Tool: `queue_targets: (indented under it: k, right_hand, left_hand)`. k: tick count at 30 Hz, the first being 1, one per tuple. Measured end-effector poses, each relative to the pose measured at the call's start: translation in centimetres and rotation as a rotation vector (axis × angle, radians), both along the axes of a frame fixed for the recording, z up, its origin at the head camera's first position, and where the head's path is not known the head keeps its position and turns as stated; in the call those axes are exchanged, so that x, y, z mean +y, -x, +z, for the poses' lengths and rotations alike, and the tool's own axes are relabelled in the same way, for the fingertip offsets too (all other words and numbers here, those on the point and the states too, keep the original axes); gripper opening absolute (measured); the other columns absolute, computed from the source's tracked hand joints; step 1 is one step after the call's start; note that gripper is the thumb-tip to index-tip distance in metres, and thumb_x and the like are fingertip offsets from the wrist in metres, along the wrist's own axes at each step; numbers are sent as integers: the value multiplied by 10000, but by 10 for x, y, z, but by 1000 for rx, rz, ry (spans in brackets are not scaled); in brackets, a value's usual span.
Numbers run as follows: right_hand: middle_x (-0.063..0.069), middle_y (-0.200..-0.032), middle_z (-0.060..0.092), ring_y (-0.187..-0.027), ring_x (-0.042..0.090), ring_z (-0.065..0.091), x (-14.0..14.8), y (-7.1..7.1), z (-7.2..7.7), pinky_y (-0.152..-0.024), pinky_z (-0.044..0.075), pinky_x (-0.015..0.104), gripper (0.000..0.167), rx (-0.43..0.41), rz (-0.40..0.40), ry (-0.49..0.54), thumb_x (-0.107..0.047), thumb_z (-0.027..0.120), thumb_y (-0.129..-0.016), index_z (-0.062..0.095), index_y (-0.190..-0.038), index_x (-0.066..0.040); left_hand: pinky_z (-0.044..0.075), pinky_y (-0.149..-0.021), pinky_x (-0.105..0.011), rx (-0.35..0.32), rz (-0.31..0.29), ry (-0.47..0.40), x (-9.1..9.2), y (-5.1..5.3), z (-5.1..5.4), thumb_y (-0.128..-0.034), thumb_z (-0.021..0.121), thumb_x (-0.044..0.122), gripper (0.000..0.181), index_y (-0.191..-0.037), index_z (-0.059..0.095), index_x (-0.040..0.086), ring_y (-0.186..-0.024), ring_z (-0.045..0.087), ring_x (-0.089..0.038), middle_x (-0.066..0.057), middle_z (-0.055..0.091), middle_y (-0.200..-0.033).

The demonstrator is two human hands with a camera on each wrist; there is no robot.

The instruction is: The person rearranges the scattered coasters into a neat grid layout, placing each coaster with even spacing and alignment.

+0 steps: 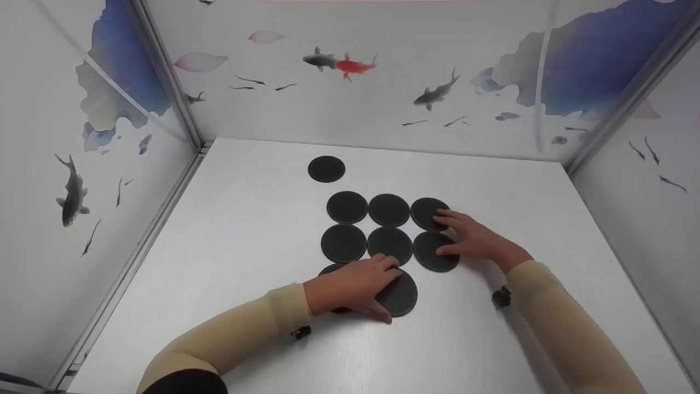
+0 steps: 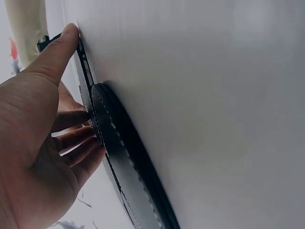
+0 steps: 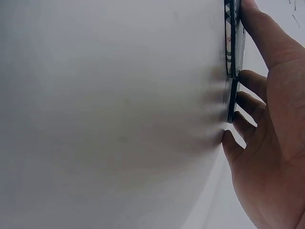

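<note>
Black round coasters with stitched rims lie flat on the white table, grouped in touching rows. My left hand point(image 1: 353, 284) rests across the near row, its fingertips on the near right coaster point(image 1: 404, 295) and its thumb at that coaster's near edge. Under this hand the near left coaster point(image 1: 330, 269) is mostly hidden. At the right side, my right hand point(image 1: 476, 238) has its fingers on the far right coaster point(image 1: 424, 210) and its thumb on the middle-row right coaster point(image 1: 429, 257). In the left wrist view, a stitched coaster point(image 2: 119, 162) stretches past the fingers.
Beyond the rows, a single coaster point(image 1: 326, 169) sits apart, toward the back. The white table point(image 1: 246, 219) is enclosed by a back panel point(image 1: 350, 120) and side panels printed with fish and blue shapes. Metal posts stand in the corners.
</note>
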State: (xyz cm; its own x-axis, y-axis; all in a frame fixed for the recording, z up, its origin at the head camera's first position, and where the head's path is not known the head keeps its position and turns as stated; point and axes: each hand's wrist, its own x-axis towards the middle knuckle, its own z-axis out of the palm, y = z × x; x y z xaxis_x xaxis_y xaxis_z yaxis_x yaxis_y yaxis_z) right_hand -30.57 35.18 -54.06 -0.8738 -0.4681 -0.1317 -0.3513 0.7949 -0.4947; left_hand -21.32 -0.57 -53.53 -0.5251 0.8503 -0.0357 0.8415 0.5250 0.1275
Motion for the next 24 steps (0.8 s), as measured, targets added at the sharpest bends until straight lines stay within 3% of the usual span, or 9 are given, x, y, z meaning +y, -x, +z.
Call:
queue_targets:
  k: [9,13,19,24]
  right_hand:
    - [157,-1809,258,-1660,463,198,2,0,-2,-1303,231,676,990,5,3,2,-570,868,-936,440,-1702,-112]
    - [170,-1801,273,-1654,471,212,1,1,-2,-1298,240,679,974,18,9,3,-557,867,-942,451,-1694,-97]
    - [169,-1804,262,-1659,478,185,1,-1,-1,-1296,220,698,963,-8,7,40,-530,872,-947,447,-1697,-101]
    - [146,-1813,251,-1667,460,170,2,0,-1,-1305,204,690,973,-22,0,45,-536,876,-940,441,-1703,-120]
  left_hand:
    - [570,-1051,-342,-7,4,10,0,-1,3,-828,850,766,1042,-1592,554,122,-1372,515,-192,-39,505,-1566]
    - [549,-1080,-331,-65,4,-18,-3,5,8,-854,837,754,1007,-1585,557,121,-1385,517,-192,-42,507,-1565]
    - [500,-1148,-333,-121,62,-141,-22,32,23,-1021,766,565,718,-1544,596,103,-1395,553,-210,-71,532,-1552]
    - [479,-1188,-413,-156,125,-258,-44,59,34,-1062,758,437,606,-1523,609,73,-1432,545,-275,-125,553,-1532]
